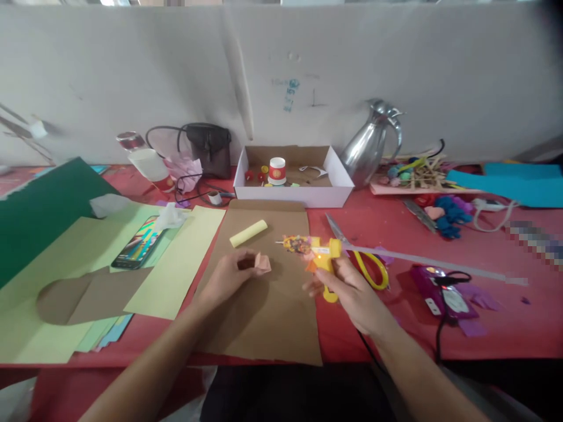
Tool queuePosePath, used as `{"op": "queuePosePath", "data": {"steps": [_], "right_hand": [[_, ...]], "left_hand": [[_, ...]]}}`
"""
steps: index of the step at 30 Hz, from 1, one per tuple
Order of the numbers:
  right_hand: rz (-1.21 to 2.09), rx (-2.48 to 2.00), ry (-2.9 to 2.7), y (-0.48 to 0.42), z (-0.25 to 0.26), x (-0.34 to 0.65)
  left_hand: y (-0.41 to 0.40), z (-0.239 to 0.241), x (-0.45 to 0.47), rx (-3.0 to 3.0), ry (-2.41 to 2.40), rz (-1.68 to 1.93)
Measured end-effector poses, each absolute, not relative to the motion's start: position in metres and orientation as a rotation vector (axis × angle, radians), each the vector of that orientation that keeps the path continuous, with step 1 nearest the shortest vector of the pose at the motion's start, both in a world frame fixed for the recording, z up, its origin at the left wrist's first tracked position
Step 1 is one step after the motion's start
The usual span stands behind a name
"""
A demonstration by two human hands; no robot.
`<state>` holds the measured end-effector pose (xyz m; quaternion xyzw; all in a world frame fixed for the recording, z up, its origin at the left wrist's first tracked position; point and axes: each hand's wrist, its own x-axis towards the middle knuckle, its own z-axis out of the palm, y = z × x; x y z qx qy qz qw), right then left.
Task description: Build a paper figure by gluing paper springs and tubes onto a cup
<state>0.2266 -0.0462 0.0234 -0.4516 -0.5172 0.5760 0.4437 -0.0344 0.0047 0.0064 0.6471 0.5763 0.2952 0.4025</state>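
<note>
Yellow glue gun in right hand, fingers wrapped round the handle; left hand pinches folded pink paper over brown cardboard, nozzle and paper apart. Looks like a gluing step; next move probably needs both lined up. White box behind holds a red-and-white cup, small red pieces.

Over the brown cardboard sheet, my left hand is pinching a folded pink paper; my right hand is gripping a yellow glue gun above the sheet's right edge. A yellow roll is lying on the sheet, scissors are resting right of it, and a white box is standing behind it
</note>
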Motion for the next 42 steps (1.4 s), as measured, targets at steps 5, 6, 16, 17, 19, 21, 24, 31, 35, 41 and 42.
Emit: {"op": "queuePosePath", "data": {"steps": [5, 6, 16, 17, 19, 21, 24, 31, 35, 41, 42], "right_hand": [[1.349, -1.183, -1.592, -0.045, 0.028, 0.221], [1.325, -1.204, -1.625, -0.045, 0.029, 0.219], [1.125, -1.427, -1.872, -0.036, 0.039, 0.209], [1.109, -1.447, -1.888, -0.035, 0.041, 0.208], [1.093, -1.481, -1.926, -0.033, 0.046, 0.208], [1.088, -1.497, -1.969, -0.031, 0.05, 0.207], [1.077, -1.488, -2.014, -0.029, 0.053, 0.208], [0.986, -1.545, -2.074, -0.027, 0.053, 0.207], [0.908, -1.579, -2.12, -0.028, 0.054, 0.206], [0.872, -1.566, -2.166, -0.03, 0.055, 0.208], [0.869, -1.563, -2.179, -0.031, 0.055, 0.208]], "left_hand": [[0.013, -0.008, -0.045, 1.626, 1.441, 0.741], [0.013, -0.009, -0.045, 1.638, 1.452, 0.722], [0.007, 0.005, -0.035, 1.663, 1.429, 0.688], [0.007, 0.006, -0.034, 1.667, 1.425, 0.685], [0.007, 0.008, -0.033, 1.669, 1.402, 0.686], [0.007, 0.008, -0.033, 1.663, 1.377, 0.697], [0.006, 0.008, -0.032, 1.651, 1.374, 0.705], [0.006, 0.005, -0.033, 1.701, 1.374, 0.739], [0.006, 0.004, -0.033, 1.733, 1.356, 0.745], [0.005, 0.004, -0.034, 1.731, 1.34, 0.741], [0.005, 0.004, -0.034, 1.726, 1.341, 0.738]]}}
